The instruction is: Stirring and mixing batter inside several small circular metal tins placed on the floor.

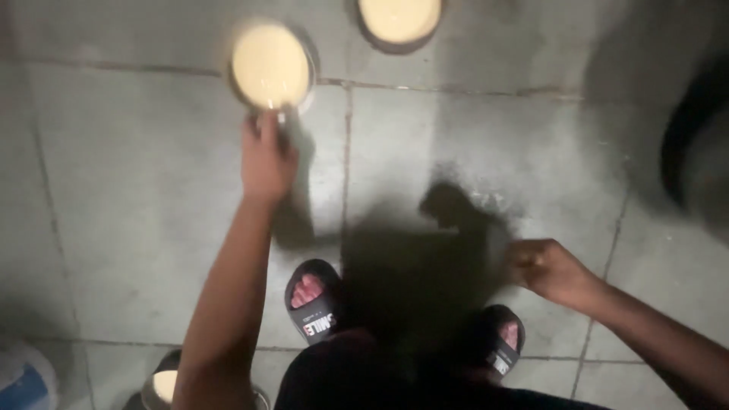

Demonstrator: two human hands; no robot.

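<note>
My left hand (266, 159) reaches forward and grips the near rim of a round metal pan (272, 67) filled with pale yellow batter, held or resting just above the tiled floor; the pan is blurred. A second round pan of the same yellow mix (398, 21) sits on the floor beyond it, cut off by the top edge. My right hand (548, 269) hangs at the right with its fingers curled in, nothing visible in it. I stand in black slide sandals (313, 302), feet below both hands.
Grey floor tiles (137, 190) with dark grout lines run everywhere. A third container with pale contents (163, 386) sits at the bottom left by my arm. A blue and white object (23, 378) is in the bottom left corner. A dark shape (695, 129) stands at the right edge.
</note>
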